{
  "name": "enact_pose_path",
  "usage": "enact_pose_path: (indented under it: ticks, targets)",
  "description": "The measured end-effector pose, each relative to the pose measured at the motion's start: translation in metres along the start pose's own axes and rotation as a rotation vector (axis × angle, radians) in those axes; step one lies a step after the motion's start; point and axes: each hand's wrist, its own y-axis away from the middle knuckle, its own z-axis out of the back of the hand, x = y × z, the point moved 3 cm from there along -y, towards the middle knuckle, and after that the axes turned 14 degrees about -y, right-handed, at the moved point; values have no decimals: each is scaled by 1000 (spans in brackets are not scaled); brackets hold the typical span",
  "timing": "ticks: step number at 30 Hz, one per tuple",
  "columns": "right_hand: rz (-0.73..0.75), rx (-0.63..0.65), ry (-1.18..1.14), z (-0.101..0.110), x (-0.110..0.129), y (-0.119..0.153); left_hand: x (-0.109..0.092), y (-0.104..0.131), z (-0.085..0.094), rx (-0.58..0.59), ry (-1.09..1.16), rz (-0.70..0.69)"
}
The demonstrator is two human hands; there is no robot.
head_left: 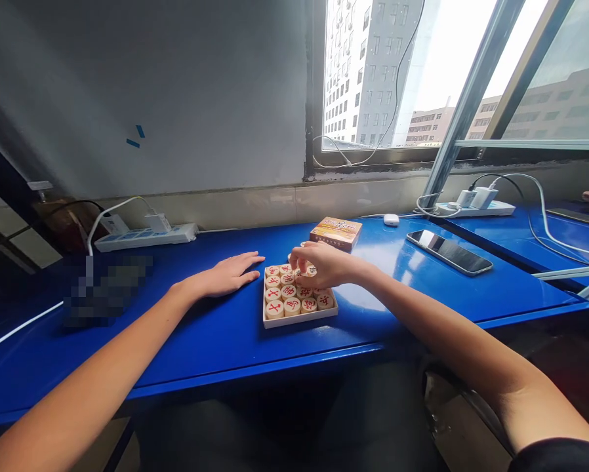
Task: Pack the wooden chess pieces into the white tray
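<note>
An open shallow box [300, 320] on the blue table holds rows of round wooden Chinese chess pieces [291, 306] with red characters, a few with dark ones. Over its far part is my right hand [319, 263], thumb and fingers curled down in a pinch at a Chinese chess piece [299, 273]; the hand partly hides this piece and its neighbours. Just behind the box, another round piece [291, 257] shows beside my fingers. My left hand [228, 273] lies flat on the table left of the box, fingers stretched out and holding nothing.
Behind my right hand sits a printed brown-orange box [336, 233]. A white earphone case [391, 220] and a phone [448, 252] lie to the right. Power strips [147, 237] with plugs and cables are along the wall. The blue table's [255, 357] front edge is near me.
</note>
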Motion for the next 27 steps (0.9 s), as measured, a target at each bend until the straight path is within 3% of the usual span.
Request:
enact_pose_path:
  ticks: [4,8,15,18,27]
  targets:
    - [13,-92,33,7,-4,1,-1,0,1,5,-1,2]
    - [48,-271,66,19,-13,3,0,-1,2,-1,-7,-10]
    - [-82,-397,129,25,-41,1,0,-1,0,6,1,-1]
    - [-101,-361,162,23,-50,0,2,-1,-1,-2,1,-11]
    - [-158,-75,167,15,-63,1,4,-3,-4,-15,13,-19]
